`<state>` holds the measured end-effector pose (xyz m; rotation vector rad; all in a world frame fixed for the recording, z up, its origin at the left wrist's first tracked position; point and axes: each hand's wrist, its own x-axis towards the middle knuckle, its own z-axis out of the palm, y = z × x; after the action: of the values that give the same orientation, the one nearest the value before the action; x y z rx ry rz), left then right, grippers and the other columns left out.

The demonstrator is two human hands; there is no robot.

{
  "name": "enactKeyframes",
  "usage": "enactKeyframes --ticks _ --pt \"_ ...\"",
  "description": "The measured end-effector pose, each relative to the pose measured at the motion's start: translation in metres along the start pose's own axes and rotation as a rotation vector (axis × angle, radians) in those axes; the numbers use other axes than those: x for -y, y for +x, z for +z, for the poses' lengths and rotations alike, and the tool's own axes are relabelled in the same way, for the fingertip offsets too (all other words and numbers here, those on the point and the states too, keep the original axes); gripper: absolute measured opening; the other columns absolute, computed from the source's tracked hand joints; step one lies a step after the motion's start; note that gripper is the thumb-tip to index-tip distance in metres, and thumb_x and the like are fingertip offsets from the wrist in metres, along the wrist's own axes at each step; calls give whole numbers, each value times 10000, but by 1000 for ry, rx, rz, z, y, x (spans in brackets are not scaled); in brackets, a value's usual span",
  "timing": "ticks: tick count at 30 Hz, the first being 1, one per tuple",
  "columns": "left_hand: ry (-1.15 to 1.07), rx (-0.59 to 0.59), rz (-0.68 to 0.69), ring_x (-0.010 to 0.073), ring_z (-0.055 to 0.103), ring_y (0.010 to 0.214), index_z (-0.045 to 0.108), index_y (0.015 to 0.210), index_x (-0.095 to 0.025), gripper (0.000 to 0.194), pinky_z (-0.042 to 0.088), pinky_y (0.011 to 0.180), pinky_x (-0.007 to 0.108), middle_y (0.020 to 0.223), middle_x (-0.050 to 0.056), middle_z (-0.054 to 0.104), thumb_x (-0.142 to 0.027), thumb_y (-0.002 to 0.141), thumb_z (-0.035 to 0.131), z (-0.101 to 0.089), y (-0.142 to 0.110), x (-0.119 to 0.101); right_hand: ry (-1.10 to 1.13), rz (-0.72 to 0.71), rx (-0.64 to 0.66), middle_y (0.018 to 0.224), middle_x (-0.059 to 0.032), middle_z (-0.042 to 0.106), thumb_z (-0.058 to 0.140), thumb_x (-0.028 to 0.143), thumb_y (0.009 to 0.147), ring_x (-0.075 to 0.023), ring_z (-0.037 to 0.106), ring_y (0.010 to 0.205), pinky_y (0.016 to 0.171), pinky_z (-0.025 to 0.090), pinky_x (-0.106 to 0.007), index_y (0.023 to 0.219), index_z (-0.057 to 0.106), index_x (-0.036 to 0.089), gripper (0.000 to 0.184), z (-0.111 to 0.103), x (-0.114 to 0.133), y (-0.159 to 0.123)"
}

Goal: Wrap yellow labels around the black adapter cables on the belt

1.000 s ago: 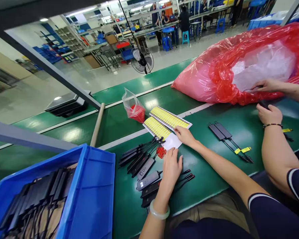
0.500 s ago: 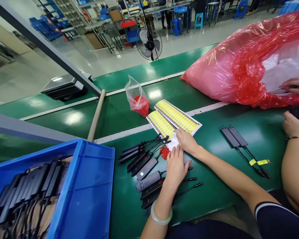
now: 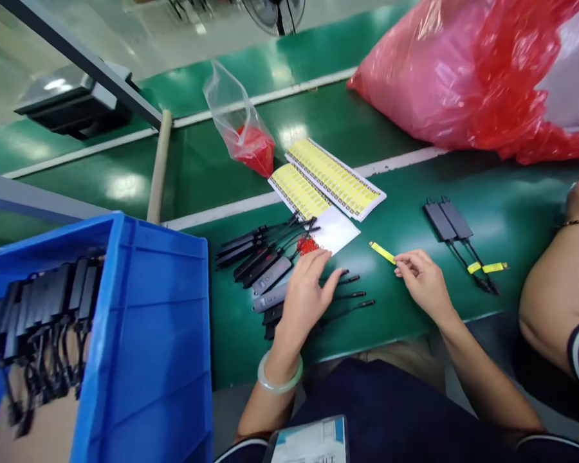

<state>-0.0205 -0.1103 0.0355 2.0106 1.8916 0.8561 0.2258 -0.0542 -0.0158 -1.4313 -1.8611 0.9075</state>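
Inside the blue bin [image 3: 161,334] sit many black devices [image 3: 48,299], too packed to count. One clear bag [image 3: 226,96] holds red bits [image 3: 257,151]; one red bag [image 3: 429,71] bulges beside two label sheets [image 3: 335,177]. Two dark devices [image 3: 448,220] lie on the desk [image 3: 535,206]. The right grip [image 3: 422,280] pinches one yellow label [image 3: 382,252]; the left grip [image 3: 306,289] is spread over more devices, contact unclear.

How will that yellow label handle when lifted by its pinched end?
The yellow label looks thin, so probably very light and easily bent. It sticks out fairly straight from the right hand, so it may droop little. It may cling when released if adhesive, though its underside is hidden.
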Motion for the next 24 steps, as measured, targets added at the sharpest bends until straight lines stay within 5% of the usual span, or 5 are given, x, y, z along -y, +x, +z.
enactKeyframes --ticks 4,10,18,24 --pt "48 133 -15 224 596 941 628 1050 -168 172 500 843 364 985 77 651 -272 917 594 -28 -42 -2 1 78 5 947 -63 588 480 291 942 -160 693 710 675 603 -308 970 631 172 194 -1 -11 -18" --pt "305 428 27 259 530 881 634 962 -155 115 477 770 403 945 93 613 -227 922 554 -9 -86 2 -206 84 40 956 -79 624 570 279 891 -166 619 619 625 540 -333 1076 639 162 230 -4 -9 -10" --pt "136 461 -47 225 534 825 542 838 -192 79 437 730 349 853 42 606 -161 904 513 -5 -85 -5 -459 83 62 996 -141 586 557 126 865 -261 631 766 663 476 -356 830 644 156 98 7 7 4" --pt "-83 385 -209 167 576 701 520 861 -209 80 422 647 284 818 1 597 -241 929 495 -11 -87 0 -459 63 -11 1021 -148 641 470 86 889 -299 631 957 788 496 -386 1053 594 143 214 13 19 0"
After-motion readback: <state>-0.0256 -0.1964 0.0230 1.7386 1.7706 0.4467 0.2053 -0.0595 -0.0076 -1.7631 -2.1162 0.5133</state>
